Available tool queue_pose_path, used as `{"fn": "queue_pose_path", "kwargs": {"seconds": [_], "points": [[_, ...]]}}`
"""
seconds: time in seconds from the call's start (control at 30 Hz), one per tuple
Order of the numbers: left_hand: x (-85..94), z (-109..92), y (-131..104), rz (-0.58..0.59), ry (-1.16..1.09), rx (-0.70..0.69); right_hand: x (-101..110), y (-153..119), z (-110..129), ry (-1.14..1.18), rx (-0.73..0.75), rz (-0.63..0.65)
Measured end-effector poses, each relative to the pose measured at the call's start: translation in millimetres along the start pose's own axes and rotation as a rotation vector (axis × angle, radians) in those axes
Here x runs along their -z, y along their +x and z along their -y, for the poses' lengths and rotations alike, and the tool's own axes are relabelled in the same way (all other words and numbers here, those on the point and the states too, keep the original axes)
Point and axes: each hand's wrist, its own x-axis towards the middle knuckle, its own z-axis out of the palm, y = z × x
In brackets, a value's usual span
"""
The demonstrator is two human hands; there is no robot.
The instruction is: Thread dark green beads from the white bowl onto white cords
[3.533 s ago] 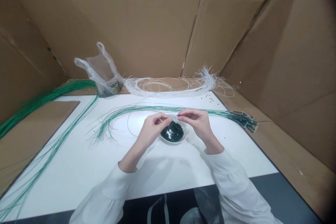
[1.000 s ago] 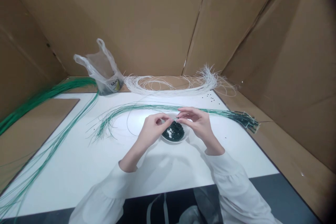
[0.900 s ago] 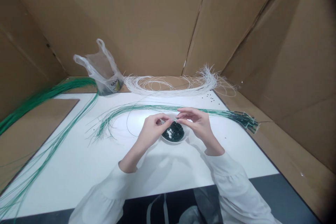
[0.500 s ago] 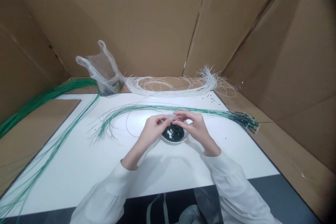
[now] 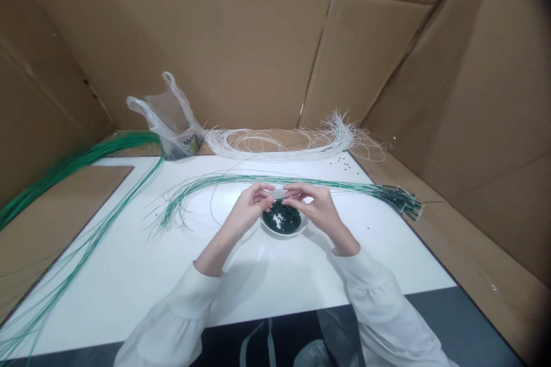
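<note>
A white bowl (image 5: 286,234) of small dark green beads (image 5: 282,219) stands on the white tabletop below both hands. Over its left rim my left hand (image 5: 252,202) is closed in a pinch. My right hand (image 5: 313,200) pinches at the right side, thumb and forefinger together over the beads. A thin pale strand seems to run between the fingertips, but it is too fine to make out clearly. One thin wire (image 5: 211,202) curves across the table to the left of my left hand. Just behind the hands lies a bundle of green wires (image 5: 241,179), with dark beaded ends (image 5: 400,199) at the right.
A coil of white wires (image 5: 275,153) lies at the back, beside a clear plastic bag (image 5: 178,132). More green wires (image 5: 86,155) spread along the left side. A few loose beads (image 5: 345,164) dot the table at the back right. Cardboard walls (image 5: 258,46) enclose three sides.
My left hand has moved slightly left, away from my right hand, so the fingertips are now farther apart. More of the bowl's beads show between them.
</note>
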Motion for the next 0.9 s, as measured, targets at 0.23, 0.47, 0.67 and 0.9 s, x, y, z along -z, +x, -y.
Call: {"fn": "queue_pose_path", "kwargs": {"seconds": [0.23,0.47,0.67,0.9], "points": [[3.4,-1.5,-0.7,0.042,-0.035,0.103,-3.2,-1.1,1.3,-0.026,0.015,0.082],[11.6,-3.2,-0.4,0.085,-0.051,0.19,-0.2,0.5,-2.2,-0.02,0.003,0.184],[16.4,-1.1,1.8,0.06,-0.065,0.203,6.2,3.8,-3.5,-0.003,-0.063,0.16],[14.4,-11.0,-2.3,0.26,-0.085,0.254,-1.3,2.4,1.9,-0.106,0.012,0.225]]}}
